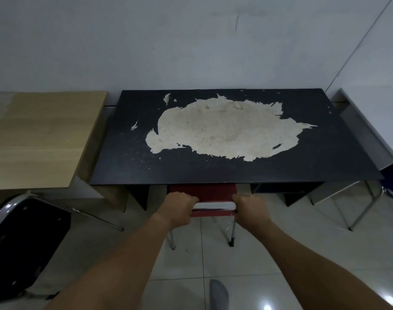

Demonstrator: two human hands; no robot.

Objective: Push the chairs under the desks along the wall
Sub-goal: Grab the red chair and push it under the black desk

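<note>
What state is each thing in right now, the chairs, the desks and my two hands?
Red chair: seat mostly under the black desk, backrest still out.
Black desk: against the wall, top surface badly peeled in the middle.
Wooden desk: along the wall, nothing on its top.
Black chair: out on the floor, not pushed in.
Left hand: gripping the red chair's backrest.
Right hand: gripping the backrest too.

The room is dim and bluish, with soft, faint shadows under the tabletop (235, 171). Bright glare spots sit on the glossy floor tiles (267, 306) at the bottom right. Straight lines bow toward the edges, and detail is slightly soft throughout.
</note>
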